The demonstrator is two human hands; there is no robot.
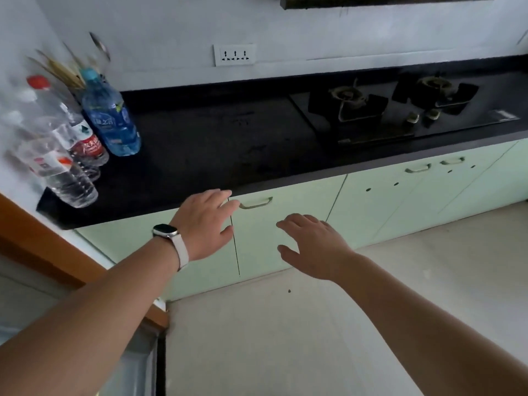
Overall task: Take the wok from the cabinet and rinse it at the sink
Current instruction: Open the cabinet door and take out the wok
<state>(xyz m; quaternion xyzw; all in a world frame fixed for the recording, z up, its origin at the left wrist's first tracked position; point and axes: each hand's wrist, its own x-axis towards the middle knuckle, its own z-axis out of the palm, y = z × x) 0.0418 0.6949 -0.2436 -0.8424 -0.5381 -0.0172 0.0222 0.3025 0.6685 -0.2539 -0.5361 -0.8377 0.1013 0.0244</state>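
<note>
Head view, looking down along a kitchen run.

Left hand (207, 221): released, fingers straight and slightly spread, palm toward the cabinets; holds nothing. Lies over the dark seam between two pale green doors, fingertips just beside the left end of the door handle (255, 202) and just under the edge of the countertop (200, 144). Contact with the door cannot be told. Wears a watch (167, 232) on a pale strap at the wrist.

Right hand (311, 244): released likewise, fingers relaxed and a little bent, thumb apart; grips nothing. Hovers before the cabinet door (257, 241) that bears the handle, lower than the left hand and apart from it.

Wok: hidden from view; its place cannot be told, with every cabinet front shut.

On the black countertop, far left: a blue bottle (111, 115) and a clear bottle (57, 150) with a red cap, close together, blurred. To the right, set into the top: a two-burner gas hob (371, 110). On the white wall above: a socket strip (234, 54). Below the cabinets: pale floor (285, 324).
</note>
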